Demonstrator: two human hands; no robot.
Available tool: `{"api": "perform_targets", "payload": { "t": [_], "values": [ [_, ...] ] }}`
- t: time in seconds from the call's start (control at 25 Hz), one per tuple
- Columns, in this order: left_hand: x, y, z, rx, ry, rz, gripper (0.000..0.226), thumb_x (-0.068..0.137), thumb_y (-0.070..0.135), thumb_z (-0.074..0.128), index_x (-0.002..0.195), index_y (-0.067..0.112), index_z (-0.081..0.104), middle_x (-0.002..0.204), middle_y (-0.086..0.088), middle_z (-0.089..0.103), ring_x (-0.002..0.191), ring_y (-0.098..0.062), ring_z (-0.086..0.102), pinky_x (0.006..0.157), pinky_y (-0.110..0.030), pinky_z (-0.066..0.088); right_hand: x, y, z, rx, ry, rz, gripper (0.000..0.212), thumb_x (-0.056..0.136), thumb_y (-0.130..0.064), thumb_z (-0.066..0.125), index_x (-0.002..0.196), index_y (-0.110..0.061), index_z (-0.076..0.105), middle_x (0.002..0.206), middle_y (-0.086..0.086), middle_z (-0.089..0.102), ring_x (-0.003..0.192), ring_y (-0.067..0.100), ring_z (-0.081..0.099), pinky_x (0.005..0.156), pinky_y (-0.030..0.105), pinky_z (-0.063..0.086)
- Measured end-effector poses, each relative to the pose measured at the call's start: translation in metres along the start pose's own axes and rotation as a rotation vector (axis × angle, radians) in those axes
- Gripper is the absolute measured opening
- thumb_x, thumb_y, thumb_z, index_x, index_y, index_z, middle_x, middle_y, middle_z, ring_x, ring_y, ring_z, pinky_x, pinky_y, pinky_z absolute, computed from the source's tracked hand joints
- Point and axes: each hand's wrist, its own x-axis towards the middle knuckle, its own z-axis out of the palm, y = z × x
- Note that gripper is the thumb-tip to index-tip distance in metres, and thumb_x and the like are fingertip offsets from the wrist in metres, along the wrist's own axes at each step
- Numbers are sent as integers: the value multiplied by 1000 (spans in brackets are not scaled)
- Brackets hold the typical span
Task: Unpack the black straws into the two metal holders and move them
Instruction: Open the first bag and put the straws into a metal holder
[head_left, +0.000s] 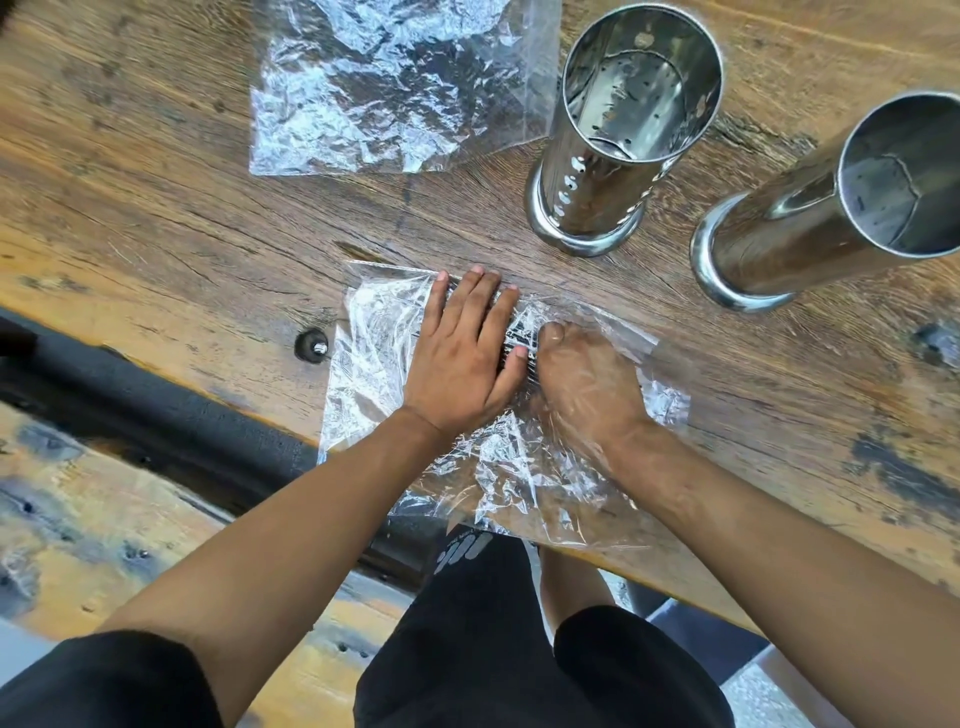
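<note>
Nearest, two bare forearms reach forward from black sleeves over the edge of a worn wooden worktop (156, 218). A crinkled clear plastic bag (363, 374) lies at that near edge, partly overhanging it. The left hand (462, 358) rests flat on top of the bag, fingers straight and close together, pressing it down. The right hand (587, 384) is inside the bag, seen through the film; its fingers are curled, and its grip seems to be closed on the black straws (517, 340), though the plastic blurs the contact. Of the straws only a small dark, ribbed-looking patch shows between the two hands, glinting under the wrinkled film; their length and number cannot be told.

Farther back on the right stand two shiny metal holders, upright and near each other but apart. The left holder (618, 135) is a tall cylinder with a flared base ring and small perforations in its wall. The right holder (810, 218) is similar in shape, with plainer sides. Farthest, on the left, lies a second crumpled plastic bag (384, 88), flat on the worktop.
</note>
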Motion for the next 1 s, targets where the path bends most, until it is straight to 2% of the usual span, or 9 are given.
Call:
{"api": "perform_targets", "payload": {
  "t": [0.16,0.24,0.32,0.48,0.56,0.68,0.76,0.84,1.0],
  "values": [
    [0,-2,1,1,-4,15,62,100,44,35,144,3,51,149,-20,50,147,-34,37,123,-57,20,-11,7,4,36,32,50,25,96,-7,65,120,-2,63,97,8,68,84,22,68,72,30,57],
    [-1,-2,2,2,-29,19,63,100,44,36,146,3,49,150,-20,48,148,-35,36,123,-55,20,-22,20,8,87,24,78,24,93,-11,67,116,-4,63,84,1,63,65,13,59,57,22,52],
    [1,-1,2,9,-75,11,66,100,46,34,150,3,42,155,-20,42,151,-34,31,125,-53,18,-32,35,10,89,7,97,24,92,-15,68,113,-7,61,77,-4,59,57,13,56,52,22,47],
    [5,0,4,78,-221,6,77,102,53,18,162,5,11,170,-13,8,159,-25,3,128,-51,9,-45,49,9,79,5,157,28,93,-12,64,121,-8,59,76,-2,62,62,15,57,57,25,46],
    [5,-1,4,92,-260,5,78,101,53,14,162,5,5,171,-12,1,159,-24,-3,127,-51,8,-48,43,8,34,3,132,34,95,-16,63,126,-4,53,91,5,65,77,20,59,68,29,54],
    [6,0,3,93,-281,2,79,101,53,16,162,5,4,171,-11,-1,159,-24,-6,128,-51,6,-46,30,-1,58,13,146,55,94,-38,65,134,-4,48,116,12,62,106,29,63,80,36,54],
    [6,1,2,89,-289,0,79,100,53,16,162,6,2,171,-11,-2,159,-23,-7,128,-51,5,-42,25,-6,48,4,153,69,94,-47,63,143,-4,42,130,13,60,114,30,63,87,37,55],
    [5,2,1,81,-293,-6,79,100,53,16,162,6,2,171,-10,-2,159,-23,-7,128,-51,4,-38,23,-7,15,-13,130,67,96,-42,63,146,-4,37,134,15,58,114,30,63,86,36,54],
    [5,0,1,59,-292,-10,78,100,52,18,162,7,3,171,-10,-1,159,-22,-7,128,-52,6,-27,20,-3,-53,24,109,39,96,-15,64,129,-4,48,108,11,68,91,27,69,71,36,60]
  ]
}}
